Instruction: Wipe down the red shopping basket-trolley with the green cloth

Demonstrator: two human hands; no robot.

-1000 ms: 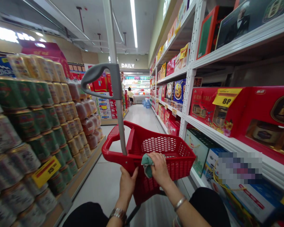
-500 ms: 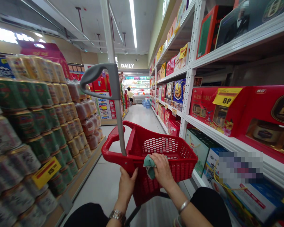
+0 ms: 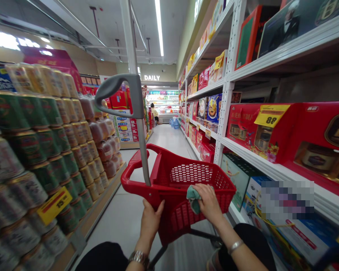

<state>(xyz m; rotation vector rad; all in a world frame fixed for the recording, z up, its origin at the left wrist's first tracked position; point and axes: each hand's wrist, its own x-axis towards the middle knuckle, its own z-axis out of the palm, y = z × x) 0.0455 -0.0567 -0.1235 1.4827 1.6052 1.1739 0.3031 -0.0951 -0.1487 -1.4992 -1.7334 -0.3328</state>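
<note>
A red plastic shopping cart [image 3: 173,210] with a perforated basket stands right in front of me, its grey handle [image 3: 135,96] rising on a metal pole. My left hand [image 3: 149,224] grips the near left side of the cart below the rim, thumb outside; its other fingers are partly hidden behind the plastic. In my right hand [image 3: 209,201] is a bunched green cloth [image 3: 194,199], pressed against the basket's near side just under the top rim. The fingers of that hand bend over the rim.
Stacked canned drinks [image 3: 45,158] line the left side, with a yellow price tag [image 3: 55,205] low down. White shelves [image 3: 224,124] with red gift boxes [image 3: 257,131] run along the right. A person [image 3: 154,113] is far down the aisle, near blue water bottles [image 3: 174,123].
My right hand and the green cloth have slid to the right along the basket's near side. My left hand and the cart stay where they were.
</note>
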